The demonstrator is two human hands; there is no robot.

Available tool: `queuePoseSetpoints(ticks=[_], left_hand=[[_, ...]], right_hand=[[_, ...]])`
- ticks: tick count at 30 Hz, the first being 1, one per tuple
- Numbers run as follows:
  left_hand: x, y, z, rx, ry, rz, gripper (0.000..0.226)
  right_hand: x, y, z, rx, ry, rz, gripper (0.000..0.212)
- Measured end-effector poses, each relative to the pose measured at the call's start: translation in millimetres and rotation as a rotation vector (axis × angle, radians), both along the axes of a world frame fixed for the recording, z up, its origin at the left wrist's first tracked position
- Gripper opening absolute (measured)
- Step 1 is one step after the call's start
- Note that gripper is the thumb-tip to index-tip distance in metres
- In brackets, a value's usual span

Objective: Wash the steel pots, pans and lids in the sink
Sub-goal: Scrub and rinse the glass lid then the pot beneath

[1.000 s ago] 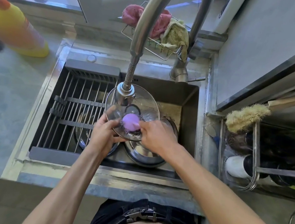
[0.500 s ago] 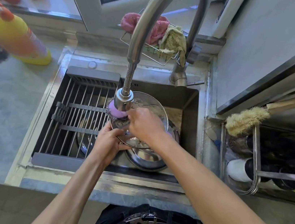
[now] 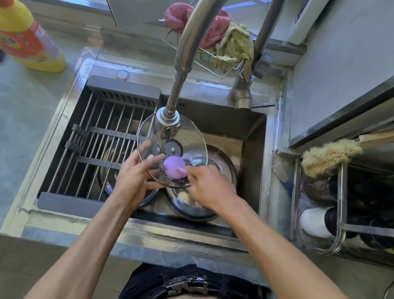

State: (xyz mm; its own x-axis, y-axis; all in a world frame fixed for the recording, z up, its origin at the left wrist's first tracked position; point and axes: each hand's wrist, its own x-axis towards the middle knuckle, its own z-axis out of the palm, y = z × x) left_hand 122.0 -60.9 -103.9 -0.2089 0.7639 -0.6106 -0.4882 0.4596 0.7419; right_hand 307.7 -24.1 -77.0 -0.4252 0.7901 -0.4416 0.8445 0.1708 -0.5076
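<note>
The left hand (image 3: 136,178) is gripping the near-left rim of a glass lid (image 3: 187,138), fingers curled under the edge and thumb lying over its top face, holding it tilted above the sink (image 3: 253,157). The right hand (image 3: 208,186) is pinching a purple scrubber (image 3: 173,167) and pressing it against the lid's near portion, just right of the left thumb. Dark scouring fibres are showing beneath the purple part. The lid's black knob (image 3: 174,148) is sitting just beyond the scrubber. The faucet spray head (image 3: 167,119) is hanging over the lid's far-left edge; whether water is running cannot be told.

Directly below the held lid, steel pots (image 3: 190,206) are lying in the basin, one partly under a roll-up drying rack (image 3: 97,145) that is covering the sink's left half, to the left of the gripping hand. Beyond the hands, a wire caddy (image 3: 210,62) is holding pink and yellow-green cloths. A yellow detergent bottle (image 3: 17,33) is standing on the counter far to the left.
</note>
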Motion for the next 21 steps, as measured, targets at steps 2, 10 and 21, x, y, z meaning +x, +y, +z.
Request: queuePoseSetpoints(ticks=[2, 10, 21], left_hand=[[6.5, -2.1, -0.4, -0.010, 0.008, -0.013, 0.030], [11.8, -12.0, 0.6, 0.000, -0.009, 0.014, 0.034], [24.3, -7.9, 3.9, -0.033, 0.012, -0.031, 0.030]], right_hand=[[-12.8, -4.7, 2.0, -0.004, 0.084, 0.016, 0.040], [-28.3, 68.4, -3.2, 0.143, -0.092, -0.071, 0.040], [-18.6, 22.2, -2.5, 0.067, 0.114, -0.034, 0.030]])
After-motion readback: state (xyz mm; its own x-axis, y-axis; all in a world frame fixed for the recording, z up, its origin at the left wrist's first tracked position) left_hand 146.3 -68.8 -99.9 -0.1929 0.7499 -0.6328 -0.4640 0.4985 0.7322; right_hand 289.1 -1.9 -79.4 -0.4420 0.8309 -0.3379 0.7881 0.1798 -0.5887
